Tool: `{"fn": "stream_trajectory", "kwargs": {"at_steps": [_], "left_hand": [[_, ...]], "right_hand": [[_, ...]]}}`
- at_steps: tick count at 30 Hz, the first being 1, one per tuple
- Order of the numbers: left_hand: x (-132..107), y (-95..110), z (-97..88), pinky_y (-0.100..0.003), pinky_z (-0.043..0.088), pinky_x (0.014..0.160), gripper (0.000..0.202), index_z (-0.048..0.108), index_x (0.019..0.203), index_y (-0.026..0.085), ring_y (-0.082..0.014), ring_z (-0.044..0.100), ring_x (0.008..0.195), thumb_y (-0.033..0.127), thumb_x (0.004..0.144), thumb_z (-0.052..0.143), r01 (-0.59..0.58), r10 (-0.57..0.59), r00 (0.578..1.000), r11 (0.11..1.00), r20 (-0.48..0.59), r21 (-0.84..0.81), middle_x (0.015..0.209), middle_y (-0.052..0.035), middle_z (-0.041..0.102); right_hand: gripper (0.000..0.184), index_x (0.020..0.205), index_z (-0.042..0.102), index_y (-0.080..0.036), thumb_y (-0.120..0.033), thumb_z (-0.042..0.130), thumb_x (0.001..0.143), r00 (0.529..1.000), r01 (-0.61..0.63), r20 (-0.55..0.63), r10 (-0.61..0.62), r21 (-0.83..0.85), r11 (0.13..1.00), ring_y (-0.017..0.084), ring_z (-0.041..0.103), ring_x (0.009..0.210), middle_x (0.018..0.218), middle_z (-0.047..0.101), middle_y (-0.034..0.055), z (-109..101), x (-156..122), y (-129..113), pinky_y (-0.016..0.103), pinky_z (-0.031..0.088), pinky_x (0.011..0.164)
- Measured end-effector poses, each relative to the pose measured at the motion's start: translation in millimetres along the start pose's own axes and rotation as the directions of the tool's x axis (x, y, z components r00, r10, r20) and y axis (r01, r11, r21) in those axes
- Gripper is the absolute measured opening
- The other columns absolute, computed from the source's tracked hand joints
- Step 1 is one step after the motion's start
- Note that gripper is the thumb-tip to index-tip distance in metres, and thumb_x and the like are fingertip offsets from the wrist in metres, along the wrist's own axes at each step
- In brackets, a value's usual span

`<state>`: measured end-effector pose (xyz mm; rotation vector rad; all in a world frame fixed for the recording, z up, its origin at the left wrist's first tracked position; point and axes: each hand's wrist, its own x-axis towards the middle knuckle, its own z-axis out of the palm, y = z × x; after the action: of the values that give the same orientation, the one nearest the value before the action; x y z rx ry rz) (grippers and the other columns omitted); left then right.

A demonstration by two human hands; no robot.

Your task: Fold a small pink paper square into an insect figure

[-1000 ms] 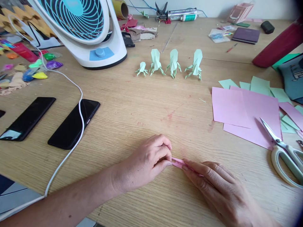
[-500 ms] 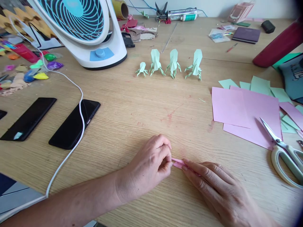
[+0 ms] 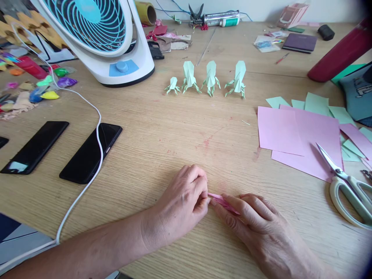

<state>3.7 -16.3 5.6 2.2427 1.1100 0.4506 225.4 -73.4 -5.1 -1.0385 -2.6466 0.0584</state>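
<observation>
Two hands [image 3: 181, 199] [image 3: 260, 228] on paper [image 3: 218, 198]; blue-filled packet [image 3: 265, 43]

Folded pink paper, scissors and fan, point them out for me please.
Folded pink paper [image 3: 221, 199], head view: its exposed part.
Scissors [image 3: 341, 174], head view: the pivot.
Fan [image 3: 94, 38], head view: the grille.

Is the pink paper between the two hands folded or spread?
Folded: the pink paper shows as a narrow, layered strip between the left hand and right hand.
</observation>
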Motion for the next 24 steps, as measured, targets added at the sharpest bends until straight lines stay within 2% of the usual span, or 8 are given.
{"fn": "stream_trajectory", "kwargs": {"at_steps": [6, 12, 16, 18, 21, 24], "left_hand": [[-2.1, 3.5, -1.6, -0.042, 0.046, 0.087, 0.014, 0.050, 0.081, 0.018, -0.0232, 0.048, 0.096, 0.006, 0.088, 0.048, 0.033, -0.034, 0.999, 0.997, 0.022, 0.071, 0.107, -0.0087, 0.054], [-2.4, 1.7, -2.8, -0.042, 0.044, 0.089, 0.015, 0.049, 0.085, 0.019, -0.0232, 0.048, 0.099, 0.004, 0.085, 0.049, 0.065, -0.065, 0.998, 0.998, 0.024, 0.010, 0.106, -0.0077, 0.051], [-2.7, -0.6, -4.0, -0.041, 0.042, 0.093, 0.022, 0.051, 0.094, 0.019, -0.0219, 0.048, 0.103, 0.001, 0.083, 0.049, 0.043, -0.041, 0.998, 0.998, 0.050, -0.042, 0.106, -0.0055, 0.051], [-2.7, -0.8, -3.5, -0.042, 0.042, 0.093, 0.020, 0.052, 0.096, 0.020, -0.0223, 0.047, 0.104, 0.004, 0.085, 0.051, 0.032, -0.030, 0.998, 0.999, 0.048, -0.035, 0.107, -0.0054, 0.051], [-1.2, 0.5, -1.8, -0.043, 0.042, 0.090, 0.012, 0.053, 0.093, 0.020, -0.0232, 0.048, 0.100, 0.010, 0.086, 0.056, 0.038, -0.038, 0.999, 0.999, 0.032, 0.005, 0.105, -0.0056, 0.052], [1.6, 2.3, -1.2, -0.041, 0.043, 0.089, 0.014, 0.054, 0.088, 0.019, -0.0226, 0.049, 0.099, 0.007, 0.082, 0.058, 0.044, -0.044, 0.999, 0.999, 0.021, 0.018, 0.102, -0.0048, 0.053]], "right_hand": [[0.049, 0.140, 0.056, -0.011, -0.008, 0.042, 0.092, 1.000, -0.022, 0.009, 0.021, 0.074, 0.997, 0.024, 0.054, 0.087, 0.112, 0.067, 0.0133, 0.6, 0.4, 1.2, 0.037, 0.053, 0.076], [0.052, 0.146, 0.049, -0.014, -0.013, 0.043, 0.094, 0.998, -0.052, 0.047, 0.047, 0.106, 0.993, 0.024, 0.054, 0.091, 0.114, 0.064, 0.0135, 3.0, -2.9, 1.5, 0.038, 0.052, 0.080], [0.054, 0.148, 0.046, -0.015, -0.012, 0.041, 0.095, 0.997, -0.059, 0.059, 0.054, 0.100, 0.993, 0.024, 0.054, 0.090, 0.112, 0.064, 0.0127, 4.2, -3.7, 0.4, 0.037, 0.052, 0.078], [0.053, 0.148, 0.046, -0.016, -0.011, 0.041, 0.095, 0.996, -0.070, 0.061, 0.065, 0.087, 0.994, 0.023, 0.054, 0.089, 0.112, 0.064, 0.0122, 4.5, -3.5, -0.6, 0.037, 0.052, 0.078], [0.053, 0.148, 0.047, -0.017, -0.012, 0.044, 0.095, 0.995, -0.081, 0.064, 0.078, 0.056, 0.995, 0.024, 0.055, 0.088, 0.112, 0.064, 0.0123, 5.0, -3.5, -2.0, 0.038, 0.052, 0.078], [0.053, 0.148, 0.046, -0.014, -0.012, 0.042, 0.095, 0.995, -0.067, 0.073, 0.064, 0.044, 0.997, 0.025, 0.056, 0.089, 0.112, 0.065, 0.0136, 4.3, -4.7, -1.8, 0.040, 0.053, 0.076]]}}
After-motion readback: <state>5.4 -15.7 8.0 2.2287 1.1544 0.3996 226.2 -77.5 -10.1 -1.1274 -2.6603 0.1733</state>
